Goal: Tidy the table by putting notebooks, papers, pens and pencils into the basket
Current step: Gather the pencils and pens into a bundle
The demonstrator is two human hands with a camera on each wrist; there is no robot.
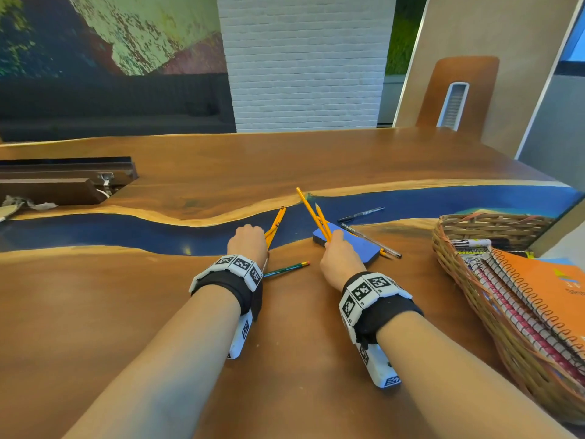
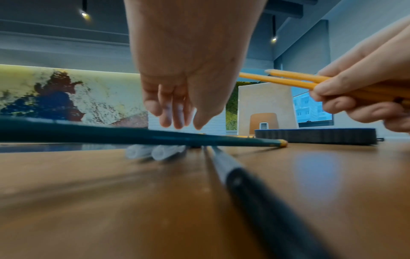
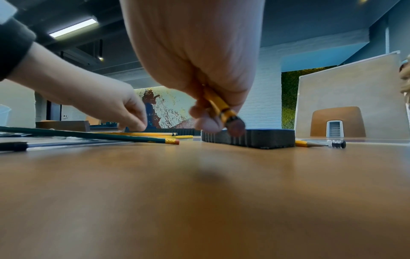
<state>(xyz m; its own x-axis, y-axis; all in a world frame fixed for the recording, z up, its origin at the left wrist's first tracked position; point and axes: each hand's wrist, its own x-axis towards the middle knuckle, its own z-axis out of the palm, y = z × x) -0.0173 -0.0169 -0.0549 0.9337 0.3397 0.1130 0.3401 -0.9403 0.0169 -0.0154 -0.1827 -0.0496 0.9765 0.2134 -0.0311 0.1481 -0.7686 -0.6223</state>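
Observation:
My right hand [image 1: 337,248] grips two yellow pencils [image 1: 311,210], points up and away; their eraser ends stick out below the fingers [image 3: 206,122]. It hovers over a blue foam block [image 1: 357,247]. My left hand [image 1: 248,240] reaches down with loose fingers [image 2: 175,112] onto more yellow pencils [image 1: 277,221] lying flat on the table; nothing is between its fingers. A green pencil [image 1: 286,269] lies between my wrists. Two pens [image 1: 361,214] [image 1: 372,238] lie beyond the block. The wicker basket [image 1: 459,280] at the right holds spiral notebooks [image 1: 544,299].
A recessed cable box [image 1: 63,182] is sunk in the table at the far left, with crumpled paper [image 1: 19,204] beside it. A chair [image 1: 456,93] stands behind the far edge. A dark pen [image 2: 244,184] lies under my left wrist. The table's right edge runs past the basket.

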